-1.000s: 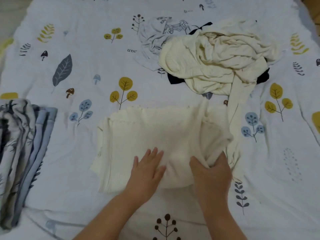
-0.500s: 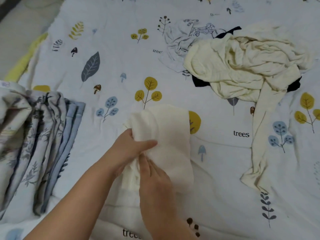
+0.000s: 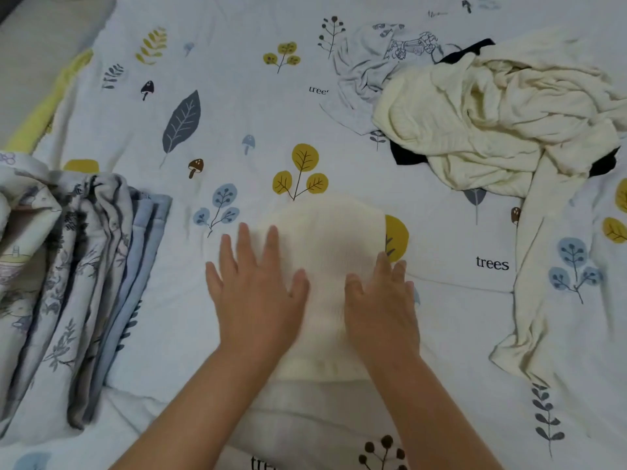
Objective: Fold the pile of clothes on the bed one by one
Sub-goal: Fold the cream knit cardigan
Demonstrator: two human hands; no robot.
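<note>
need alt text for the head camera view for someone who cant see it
Two hands, left hand and right hand, press flat on a folded cream garment on a leaf-printed bedsheet. A pile of unfolded clothes lies at upper right, and a folded patterned quilt sits at left.

The sheet (image 3: 237,130) carries the printed word "trees" in dark letters right of the hands, and again, partly creased so only "tree" reads, near the pile. A third print at the bottom edge is cut off, showing only "tr".
</note>
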